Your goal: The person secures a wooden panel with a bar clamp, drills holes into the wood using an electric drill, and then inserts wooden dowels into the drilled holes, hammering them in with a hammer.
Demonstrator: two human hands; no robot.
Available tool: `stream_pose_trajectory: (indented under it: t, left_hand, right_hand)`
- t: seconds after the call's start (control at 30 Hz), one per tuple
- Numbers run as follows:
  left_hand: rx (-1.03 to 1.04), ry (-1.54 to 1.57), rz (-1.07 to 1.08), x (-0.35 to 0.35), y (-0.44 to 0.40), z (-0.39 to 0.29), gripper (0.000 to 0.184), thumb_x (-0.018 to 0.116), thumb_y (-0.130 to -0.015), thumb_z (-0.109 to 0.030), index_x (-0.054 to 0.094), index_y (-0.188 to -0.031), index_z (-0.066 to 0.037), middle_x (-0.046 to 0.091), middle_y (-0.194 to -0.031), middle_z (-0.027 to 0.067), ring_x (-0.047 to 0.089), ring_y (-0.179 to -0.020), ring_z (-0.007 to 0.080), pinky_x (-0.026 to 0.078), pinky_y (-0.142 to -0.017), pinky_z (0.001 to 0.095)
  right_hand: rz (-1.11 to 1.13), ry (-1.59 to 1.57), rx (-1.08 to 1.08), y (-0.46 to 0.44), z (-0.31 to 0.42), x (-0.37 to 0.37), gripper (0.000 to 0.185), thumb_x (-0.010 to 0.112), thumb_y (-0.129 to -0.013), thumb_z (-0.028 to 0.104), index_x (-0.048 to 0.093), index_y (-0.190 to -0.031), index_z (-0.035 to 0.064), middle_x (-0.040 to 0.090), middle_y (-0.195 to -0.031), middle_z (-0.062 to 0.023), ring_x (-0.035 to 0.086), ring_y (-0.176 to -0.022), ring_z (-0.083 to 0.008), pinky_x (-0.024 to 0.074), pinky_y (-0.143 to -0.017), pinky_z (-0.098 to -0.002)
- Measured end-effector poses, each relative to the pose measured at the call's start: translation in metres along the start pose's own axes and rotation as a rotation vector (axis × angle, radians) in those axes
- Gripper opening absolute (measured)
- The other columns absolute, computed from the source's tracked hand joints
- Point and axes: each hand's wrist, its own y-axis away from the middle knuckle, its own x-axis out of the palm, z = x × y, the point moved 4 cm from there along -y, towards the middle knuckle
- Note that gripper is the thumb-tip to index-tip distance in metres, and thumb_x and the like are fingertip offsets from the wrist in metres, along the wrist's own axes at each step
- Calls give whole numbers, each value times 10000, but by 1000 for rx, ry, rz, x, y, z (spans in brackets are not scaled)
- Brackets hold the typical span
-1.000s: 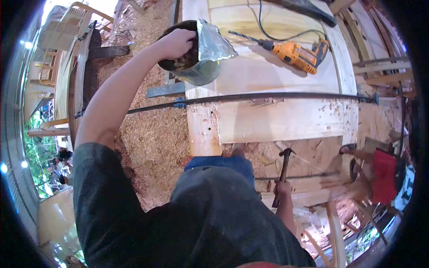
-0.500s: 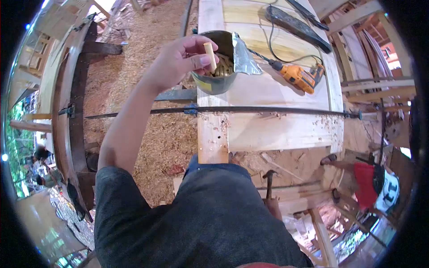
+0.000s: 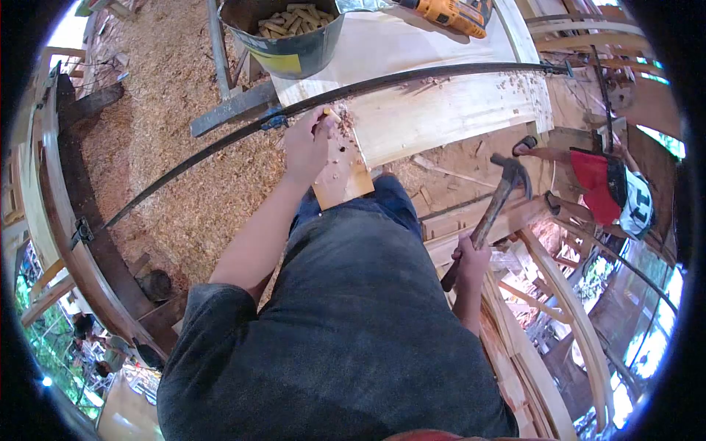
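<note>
My left hand (image 3: 304, 151) pinches a short wooden dowel (image 3: 332, 115) over the end of a wooden frame board (image 3: 344, 185). A dark drilled hole and some shavings show on that board; whether the dowel's lower end sits in a hole, I cannot tell. Off to the right, my right hand (image 3: 472, 261) is wrapped around the handle of a claw hammer (image 3: 503, 184), its head up and away from the board. Beyond my left hand stands a bucket (image 3: 285, 62) holding several wooden dowels (image 3: 296, 20).
A long bar clamp (image 3: 382, 82) crosses the wooden panel (image 3: 441, 121). An orange power drill (image 3: 450, 16) lies at the far edge of view. Wood shavings (image 3: 187, 206) cover the ground at left. Another person (image 3: 599, 187) in red shorts is at the right, beside stacked timber.
My left hand has moved from above the bucket toward me, down to the board end, with the dowel. My right hand has come into view with the hammer raised. The view has tilted down.
</note>
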Motion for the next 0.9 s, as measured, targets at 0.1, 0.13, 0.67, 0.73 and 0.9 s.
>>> stream_pose_trajectory:
  t: [0.1, 0.13, 0.67, 0.73, 0.9]
  left_hand:
    - [21, -140, -2, 1, -3, 0, 238, 641, -981, -136, 688, -1186, -25, 725, -875, 131, 698, -715, 191, 537, -676, 336]
    - [25, -163, -4, 1, -3, -2, 242, 646, -978, -147, 690, -1185, -30, 729, -892, 138, 705, -729, 214, 541, -685, 349]
    - [274, -320, -160, 10, 7, 10, 274, 658, -924, -34, 732, -1187, -52, 773, -1002, 152, 771, -899, 277, 596, -793, 362]
    - [250, -354, -177, 11, 7, 9, 277, 658, -915, -27, 738, -1178, -58, 772, -1005, 151, 769, -898, 284, 600, -798, 360]
    - [321, -480, -145, 10, 10, -1, 320, 677, -870, -26, 743, -1179, -69, 773, -1028, 140, 767, -885, 287, 607, -787, 361]
  right_hand:
    - [59, -121, -103, 6, 34, 11, 210, 735, -928, 157, 558, -927, 44, 554, -669, -24, 560, -561, -129, 458, -527, -279]
    - [78, -153, -136, 6, 46, 15, 211, 737, -927, 160, 567, -935, 35, 568, -673, -26, 573, -569, -131, 465, -533, -278]
    - [645, 216, -484, 24, 159, 93, 313, 778, -898, 299, 673, -961, 11, 630, -714, -15, 589, -679, -105, 481, -643, -301]
    - [677, 252, -517, 29, 167, 101, 357, 776, -894, 342, 678, -960, 5, 645, -725, -48, 607, -686, -124, 489, -657, -314]
    - [698, 374, -573, 28, 167, 129, 434, 737, -912, 402, 674, -980, -22, 673, -751, -145, 663, -704, -250, 508, -682, -384]
